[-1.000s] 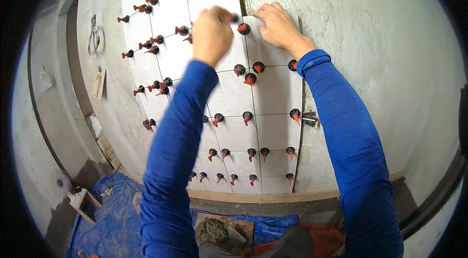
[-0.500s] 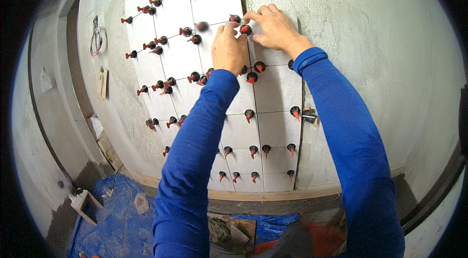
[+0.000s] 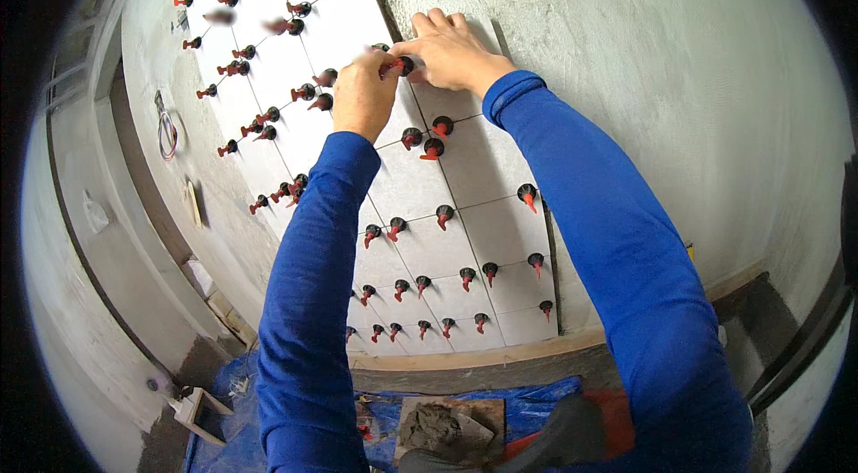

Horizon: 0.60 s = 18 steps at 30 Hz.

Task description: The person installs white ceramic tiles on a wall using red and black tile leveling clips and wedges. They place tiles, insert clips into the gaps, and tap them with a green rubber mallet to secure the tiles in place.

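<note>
Pale tiles (image 3: 487, 160) cover part of the wall, with tile leveling clips along their joints. Each clip has a round black base and a red handle. My left hand (image 3: 365, 97) is closed, its thumb and fingers pinching the red handle of a clip (image 3: 405, 67) at a tile joint. Just right of that clip is my right hand (image 3: 451, 53), its fingers spread over the upper edge of the right-hand tile and its index fingertip beside the clip. Its thumb is partly hidden. Below my hands, a clip (image 3: 442, 126) and another clip (image 3: 433, 149) sit close together at a joint corner.
Bare rough plaster (image 3: 617, 53) lies right of the tiles. A wooden strip (image 3: 465, 358) runs along their foot. On the floor, a board (image 3: 492, 419) bears grey mortar (image 3: 431, 430) over a blue tarp (image 3: 559, 391). A small white stool (image 3: 198, 410) stands lower left; coiled wires (image 3: 167, 135) hang on the wall.
The view has shifted and tilted, so the tiled wall appears turned. My left fingers now pinch the clip's red handle; before, they were beside it. My right hand remains close by.
</note>
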Available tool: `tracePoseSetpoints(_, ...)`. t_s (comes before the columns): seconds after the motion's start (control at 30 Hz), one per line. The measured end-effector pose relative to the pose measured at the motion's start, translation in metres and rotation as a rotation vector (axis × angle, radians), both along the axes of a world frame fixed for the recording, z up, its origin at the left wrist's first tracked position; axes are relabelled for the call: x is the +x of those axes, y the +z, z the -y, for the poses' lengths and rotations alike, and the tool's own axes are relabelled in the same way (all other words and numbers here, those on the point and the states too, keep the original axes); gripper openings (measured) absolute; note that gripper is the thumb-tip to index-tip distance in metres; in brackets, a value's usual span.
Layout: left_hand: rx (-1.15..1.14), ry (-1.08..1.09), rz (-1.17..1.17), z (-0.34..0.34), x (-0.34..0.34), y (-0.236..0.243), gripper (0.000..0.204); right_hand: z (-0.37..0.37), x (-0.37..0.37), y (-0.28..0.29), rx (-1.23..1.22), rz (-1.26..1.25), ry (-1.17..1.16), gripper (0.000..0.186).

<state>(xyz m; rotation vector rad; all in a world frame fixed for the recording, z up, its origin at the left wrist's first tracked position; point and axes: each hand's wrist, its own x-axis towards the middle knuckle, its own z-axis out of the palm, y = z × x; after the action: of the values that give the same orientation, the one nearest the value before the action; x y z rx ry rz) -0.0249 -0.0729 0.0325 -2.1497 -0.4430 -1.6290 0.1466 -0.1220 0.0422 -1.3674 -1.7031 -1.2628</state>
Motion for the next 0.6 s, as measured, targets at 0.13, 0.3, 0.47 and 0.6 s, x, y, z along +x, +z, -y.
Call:
tracePoseSetpoints(0.13,0.002,0.024,-0.021,0.001,-0.001,0.003,0.023,-0.001,0.001,-0.001,0.053,0.023,0.001,0.039)
tracePoseSetpoints(0.3,-0.02,-0.003,0.021,0.001,0.002,0.002,0.02,-0.004,0.0,-0.004,0.084,0.009,-0.004,0.037)
tracePoseSetpoints(0.47,-0.05,-0.022,0.058,-0.005,0.005,0.0,0.019,-0.011,0.0,-0.007,0.153,0.003,0.017,0.033)
tracePoseSetpoints(0.6,-0.09,-0.023,0.086,-0.008,0.005,-0.006,0.02,-0.018,-0.003,-0.012,0.189,-0.006,-0.001,0.027)
